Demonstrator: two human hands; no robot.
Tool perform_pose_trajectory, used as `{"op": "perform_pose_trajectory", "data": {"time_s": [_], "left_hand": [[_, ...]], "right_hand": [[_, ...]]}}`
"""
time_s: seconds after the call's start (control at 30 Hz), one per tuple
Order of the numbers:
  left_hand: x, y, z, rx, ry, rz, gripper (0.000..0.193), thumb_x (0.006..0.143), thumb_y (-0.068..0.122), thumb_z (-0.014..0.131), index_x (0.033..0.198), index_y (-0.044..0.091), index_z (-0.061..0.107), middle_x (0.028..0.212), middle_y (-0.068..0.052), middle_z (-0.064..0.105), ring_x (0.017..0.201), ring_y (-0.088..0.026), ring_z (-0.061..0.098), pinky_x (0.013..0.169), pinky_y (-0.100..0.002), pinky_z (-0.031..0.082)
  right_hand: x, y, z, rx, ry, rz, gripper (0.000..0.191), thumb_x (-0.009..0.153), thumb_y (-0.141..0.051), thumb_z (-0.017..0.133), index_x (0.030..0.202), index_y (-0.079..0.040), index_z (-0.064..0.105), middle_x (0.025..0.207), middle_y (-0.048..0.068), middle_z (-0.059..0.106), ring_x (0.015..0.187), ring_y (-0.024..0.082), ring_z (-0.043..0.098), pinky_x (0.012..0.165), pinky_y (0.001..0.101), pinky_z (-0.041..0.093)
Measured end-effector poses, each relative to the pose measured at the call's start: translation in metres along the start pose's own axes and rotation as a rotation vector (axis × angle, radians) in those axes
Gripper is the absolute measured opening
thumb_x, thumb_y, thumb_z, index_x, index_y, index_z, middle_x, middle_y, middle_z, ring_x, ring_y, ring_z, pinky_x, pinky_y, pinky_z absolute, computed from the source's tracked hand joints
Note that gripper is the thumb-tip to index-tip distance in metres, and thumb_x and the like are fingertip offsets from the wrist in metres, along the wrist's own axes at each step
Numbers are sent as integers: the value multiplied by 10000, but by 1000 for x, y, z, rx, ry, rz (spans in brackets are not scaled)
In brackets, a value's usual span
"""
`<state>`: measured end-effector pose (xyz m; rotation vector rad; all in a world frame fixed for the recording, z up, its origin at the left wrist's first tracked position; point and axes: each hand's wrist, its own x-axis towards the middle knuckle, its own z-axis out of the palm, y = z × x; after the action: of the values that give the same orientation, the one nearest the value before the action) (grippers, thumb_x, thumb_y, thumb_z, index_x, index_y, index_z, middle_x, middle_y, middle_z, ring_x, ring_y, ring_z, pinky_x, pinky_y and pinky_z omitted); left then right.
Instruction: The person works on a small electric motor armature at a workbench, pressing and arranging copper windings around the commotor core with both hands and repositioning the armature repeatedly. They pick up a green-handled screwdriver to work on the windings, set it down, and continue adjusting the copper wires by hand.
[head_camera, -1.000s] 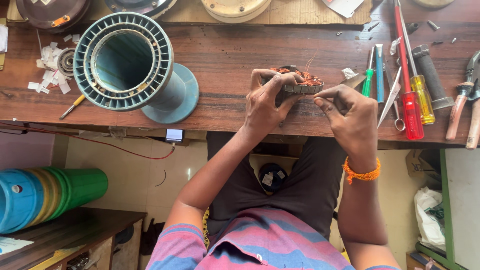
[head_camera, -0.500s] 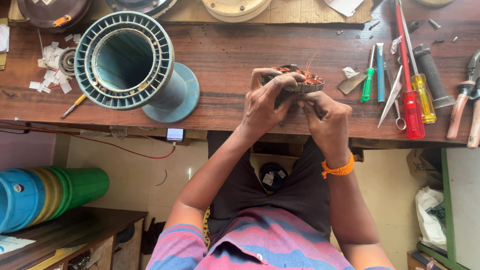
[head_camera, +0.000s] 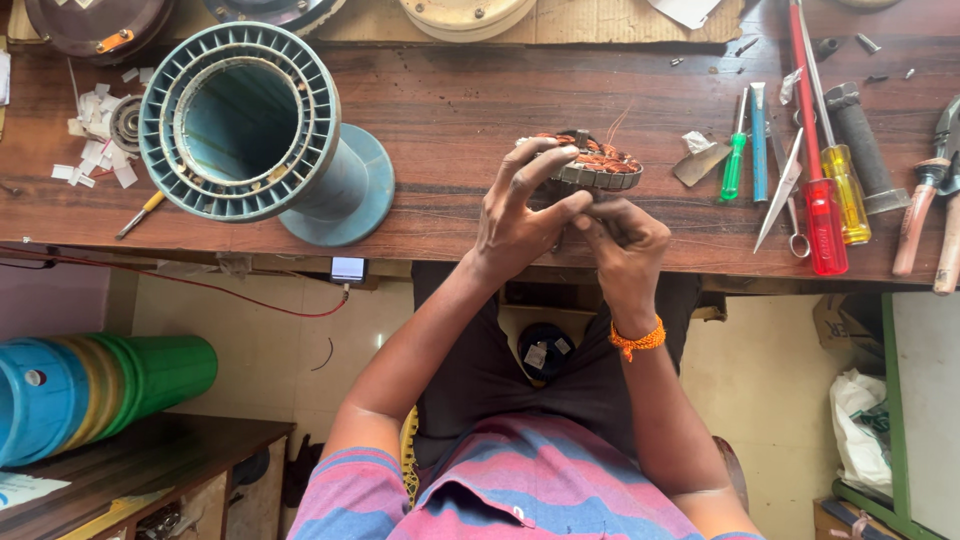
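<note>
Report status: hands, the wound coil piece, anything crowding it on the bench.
Left hand grips copper-wound stator at bench edge. Right hand pinched beneath it, contents hidden. Big teal spool left, screwdrivers right, both apart.

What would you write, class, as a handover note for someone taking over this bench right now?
Left hand: fingers spread over the round motor stator, holding it at the wooden bench edge.
Right hand: fingers pinched at the stator's underside; what they pinch is hidden.
Copper windings show on the stator's top.
Screwdrivers, scissors and pliers lie to the right, the large teal spool to the left.
</note>
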<state>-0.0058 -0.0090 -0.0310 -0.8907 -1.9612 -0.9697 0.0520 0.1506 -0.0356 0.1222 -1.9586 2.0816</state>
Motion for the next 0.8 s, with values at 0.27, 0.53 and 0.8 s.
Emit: {"op": "perform_pose_trajectory", "data": {"time_s": [0.27, 0.53, 0.8], "left_hand": [[7, 6, -4, 9, 68, -27, 114, 891, 96, 834, 938, 106, 730, 1413, -45, 583, 1350, -349, 578, 1043, -412, 615], [11, 11, -5, -79, 146, -117, 178, 865, 37, 802, 818, 12, 633, 1487, -163, 537, 1342, -374, 611, 1055, -428, 613], [14, 14, -2, -17, 153, -152, 167, 846, 56, 786, 820, 12, 626, 1483, -182, 538, 1333, -385, 609, 1042, -427, 607]], "right_hand": [[-4, -28, -17, -393, -83, 52, 64, 955, 16, 787, 984, 28, 730, 688, 7, 491, 636, 20, 383, 566, 217, 299], [36, -90, -12, -616, -167, -148, 73, 992, -40, 772, 995, 9, 717, 707, 5, 616, 626, 34, 485, 552, 246, 361], [81, -95, 7, -720, -180, -187, 69, 988, -62, 761, 1005, 1, 738, 743, 26, 678, 641, 41, 576, 573, 258, 447]]}}
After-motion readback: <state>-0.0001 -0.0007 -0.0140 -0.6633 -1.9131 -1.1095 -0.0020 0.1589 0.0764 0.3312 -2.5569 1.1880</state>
